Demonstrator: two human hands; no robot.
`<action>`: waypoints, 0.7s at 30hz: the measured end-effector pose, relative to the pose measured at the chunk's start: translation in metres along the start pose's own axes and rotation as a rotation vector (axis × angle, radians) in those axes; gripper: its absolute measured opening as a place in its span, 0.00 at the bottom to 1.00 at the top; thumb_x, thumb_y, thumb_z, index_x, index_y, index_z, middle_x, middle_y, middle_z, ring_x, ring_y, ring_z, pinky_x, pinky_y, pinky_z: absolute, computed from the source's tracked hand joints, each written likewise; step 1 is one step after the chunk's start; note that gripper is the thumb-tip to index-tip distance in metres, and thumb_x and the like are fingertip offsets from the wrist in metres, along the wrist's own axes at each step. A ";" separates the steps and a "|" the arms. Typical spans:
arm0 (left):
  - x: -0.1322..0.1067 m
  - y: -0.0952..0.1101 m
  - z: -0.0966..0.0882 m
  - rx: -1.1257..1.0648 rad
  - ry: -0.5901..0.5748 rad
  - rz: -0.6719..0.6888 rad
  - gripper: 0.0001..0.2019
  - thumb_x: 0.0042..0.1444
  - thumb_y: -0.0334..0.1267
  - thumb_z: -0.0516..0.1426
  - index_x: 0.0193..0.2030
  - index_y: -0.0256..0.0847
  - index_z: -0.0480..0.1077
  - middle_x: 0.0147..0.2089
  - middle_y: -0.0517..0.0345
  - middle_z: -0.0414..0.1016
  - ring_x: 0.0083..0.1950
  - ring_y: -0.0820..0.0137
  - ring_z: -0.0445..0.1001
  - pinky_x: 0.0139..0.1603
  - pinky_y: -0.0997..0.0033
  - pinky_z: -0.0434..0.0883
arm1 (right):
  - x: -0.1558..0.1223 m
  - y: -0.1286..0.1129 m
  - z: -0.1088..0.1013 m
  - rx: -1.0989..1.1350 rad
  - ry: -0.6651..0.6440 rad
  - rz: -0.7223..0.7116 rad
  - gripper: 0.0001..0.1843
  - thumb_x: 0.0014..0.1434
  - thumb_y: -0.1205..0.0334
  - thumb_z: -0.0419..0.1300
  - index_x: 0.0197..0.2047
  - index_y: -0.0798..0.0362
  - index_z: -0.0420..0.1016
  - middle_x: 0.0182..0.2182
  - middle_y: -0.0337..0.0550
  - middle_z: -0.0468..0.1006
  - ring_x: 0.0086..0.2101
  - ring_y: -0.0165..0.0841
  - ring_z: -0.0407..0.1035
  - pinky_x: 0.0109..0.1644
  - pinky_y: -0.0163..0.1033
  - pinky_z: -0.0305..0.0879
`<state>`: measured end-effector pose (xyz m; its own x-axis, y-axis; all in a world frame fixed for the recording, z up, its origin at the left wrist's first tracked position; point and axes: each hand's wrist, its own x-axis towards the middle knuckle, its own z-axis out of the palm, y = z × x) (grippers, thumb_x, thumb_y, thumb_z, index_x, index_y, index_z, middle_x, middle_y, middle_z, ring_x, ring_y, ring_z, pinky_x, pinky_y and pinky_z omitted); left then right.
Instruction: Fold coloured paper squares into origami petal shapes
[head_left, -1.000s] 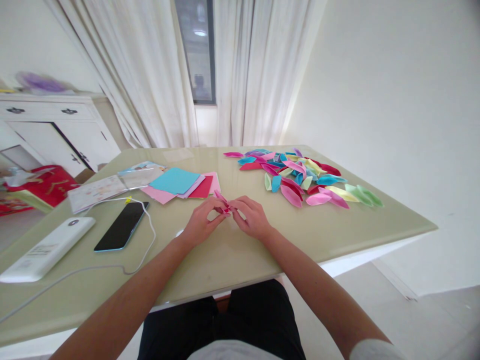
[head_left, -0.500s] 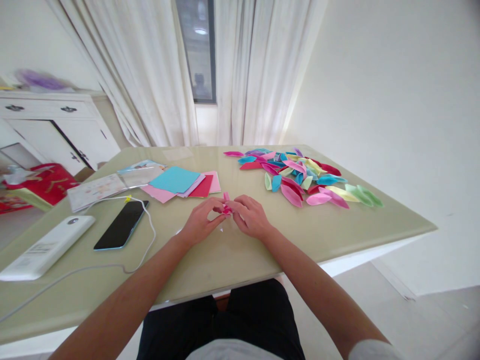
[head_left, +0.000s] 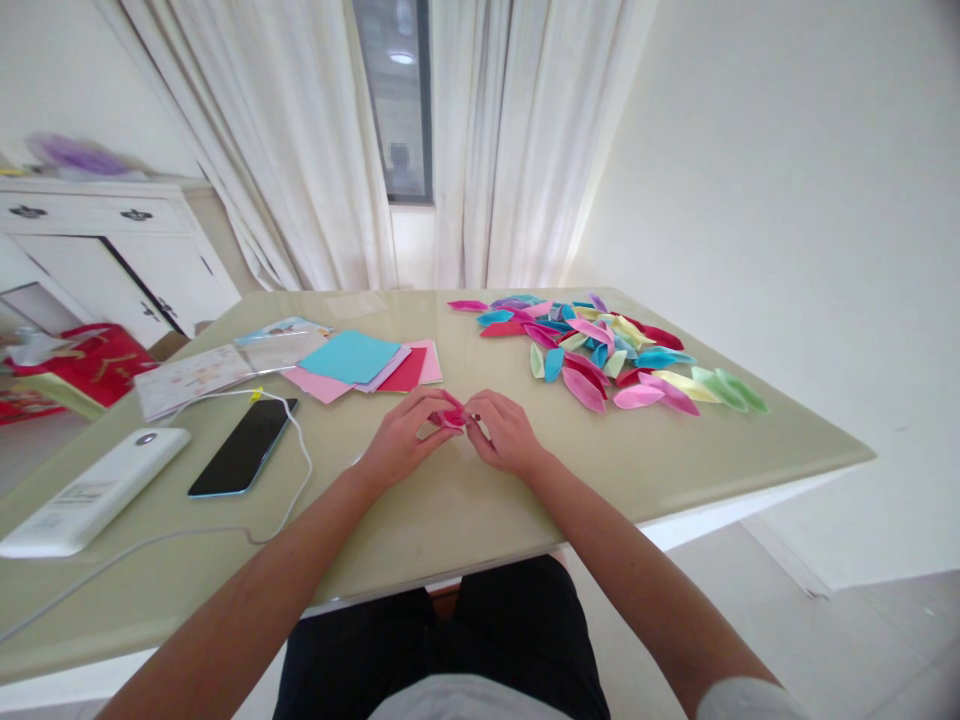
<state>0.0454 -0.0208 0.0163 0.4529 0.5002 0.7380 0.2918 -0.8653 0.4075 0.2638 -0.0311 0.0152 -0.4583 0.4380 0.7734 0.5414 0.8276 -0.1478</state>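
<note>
Between my two hands, just above the table, is a small pink folded paper piece (head_left: 450,416), its middle opened into a hollow. My left hand (head_left: 405,437) pinches its left side with thumb and fingers. The fingertips of my right hand (head_left: 501,432) press together on its right end. Fingers cover parts of the paper. Beyond my right hand lies a spread of folded paper pieces (head_left: 583,388) in pink, blue, green, yellow and red, boat-like in shape. Ahead of my left hand rests a loose stack of square coloured sheets (head_left: 351,357), blue on top.
On the left of the table (head_left: 420,530) lie a black-screened phone (head_left: 244,448), a white power bank (head_left: 94,492) and a white cable (head_left: 306,450) curving round the phone. Clear plastic packets (head_left: 199,378) lie behind them. A wall (head_left: 787,250) stands along the right.
The pink paper has been turned and spread: the strip that stood up between my fingers now lies lower, and the hollow shows wider. Both hands stay in nearly the same place.
</note>
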 end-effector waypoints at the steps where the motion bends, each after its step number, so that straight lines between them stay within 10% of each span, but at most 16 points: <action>1: 0.000 -0.001 0.000 0.007 -0.004 0.001 0.09 0.66 0.36 0.63 0.52 0.43 0.73 0.52 0.49 0.75 0.55 0.63 0.77 0.52 0.61 0.79 | 0.000 0.000 0.000 0.000 -0.001 -0.001 0.05 0.70 0.68 0.54 0.46 0.50 0.69 0.38 0.47 0.78 0.38 0.39 0.72 0.43 0.43 0.70; 21: -0.002 -0.002 0.000 0.066 -0.001 0.034 0.02 0.68 0.35 0.61 0.45 0.43 0.76 0.52 0.51 0.72 0.47 0.67 0.77 0.48 0.64 0.77 | 0.000 -0.003 0.000 0.069 -0.008 -0.025 0.12 0.66 0.65 0.59 0.52 0.50 0.68 0.37 0.44 0.80 0.33 0.36 0.74 0.40 0.42 0.71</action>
<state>0.0442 -0.0199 0.0138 0.4640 0.4709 0.7503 0.3315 -0.8778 0.3459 0.2624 -0.0341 0.0157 -0.4768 0.4196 0.7724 0.4804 0.8602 -0.1708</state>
